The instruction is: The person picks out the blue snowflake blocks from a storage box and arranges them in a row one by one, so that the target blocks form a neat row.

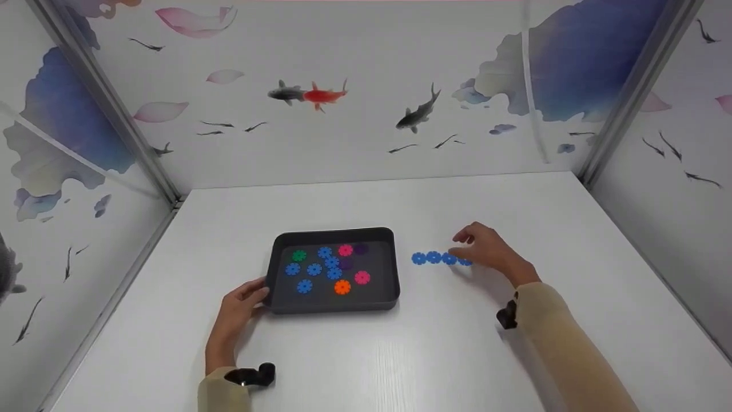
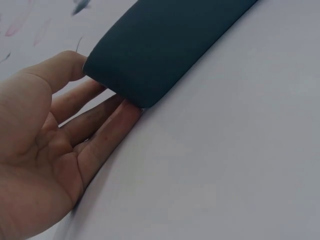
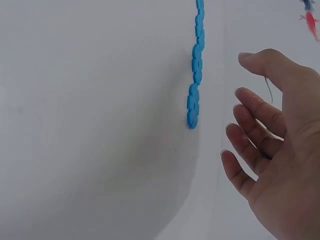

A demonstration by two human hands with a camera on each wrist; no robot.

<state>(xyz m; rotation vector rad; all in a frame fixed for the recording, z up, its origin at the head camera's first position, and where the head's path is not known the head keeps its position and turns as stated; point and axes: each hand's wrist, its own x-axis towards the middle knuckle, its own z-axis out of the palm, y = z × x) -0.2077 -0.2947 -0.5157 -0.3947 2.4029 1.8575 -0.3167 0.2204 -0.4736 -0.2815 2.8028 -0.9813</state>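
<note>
A dark grey tray (image 1: 366, 303) lies on the table with several notched plastic snowflake discs in it, mostly blue (image 1: 305, 286). My left hand (image 1: 237, 309) holds the tray's left edge; in the left wrist view the thumb is at the tray's rim (image 2: 145, 55) and the fingers reach under its corner. To the right of the tray, several blue snowflake discs (image 1: 434, 257) form a row, touching edge to edge. My right hand (image 1: 486, 249) hovers over the row's right end, partly hiding it. In the right wrist view its loosely bent fingers stand apart from the discs (image 3: 193, 105), holding nothing.
Among the tray's other discs are a green one (image 1: 299, 256), an orange one (image 1: 342, 286), pink ones (image 1: 362, 277) and dark purple ones (image 1: 361, 249). The white table (image 1: 366, 366) is bounded by a printed back wall (image 1: 354, 149) and side walls.
</note>
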